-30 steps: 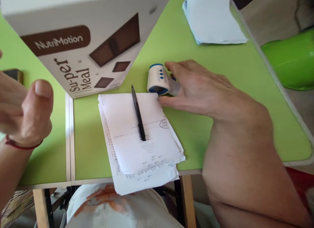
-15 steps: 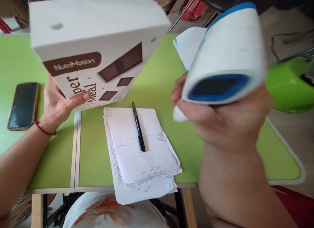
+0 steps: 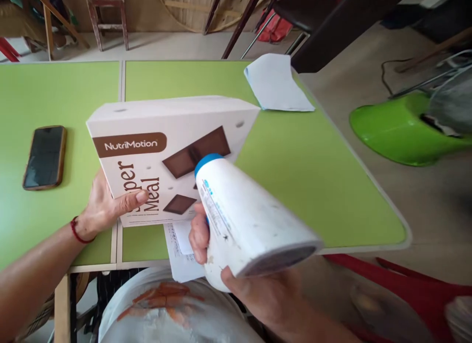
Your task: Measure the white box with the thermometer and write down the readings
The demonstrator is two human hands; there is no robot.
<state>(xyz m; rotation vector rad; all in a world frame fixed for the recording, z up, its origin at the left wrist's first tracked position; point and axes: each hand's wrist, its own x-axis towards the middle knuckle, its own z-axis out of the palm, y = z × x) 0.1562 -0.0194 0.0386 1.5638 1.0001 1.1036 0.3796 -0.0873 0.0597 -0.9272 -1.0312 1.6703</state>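
In the head view, my left hand (image 3: 106, 203) grips the lower left edge of a white NutriMotion Super Meal box (image 3: 143, 173), thumb across the printed front. The box is tilted above the green table. My right hand (image 3: 258, 284) is wrapped round the handle of a white infrared thermometer gun (image 3: 247, 215). Its blue-rimmed nose is in front of the box's chocolate picture; whether they touch I cannot tell. The dark oval end of the gun faces me. Beneath the box, a stack of papers (image 3: 180, 262) is partly hidden.
A phone (image 3: 44, 158) lies on the green table (image 3: 313, 185) at the left. A folded paper (image 3: 278, 82) is near the far right edge. Beyond the table stand a green plastic seat (image 3: 394, 131), a red chair (image 3: 398, 289) and a small wooden stool (image 3: 106, 18).
The box has come lower over the papers, covering the pen. My right hand has moved left and down, turning the thermometer so its nose is at the box front. The view has shifted.
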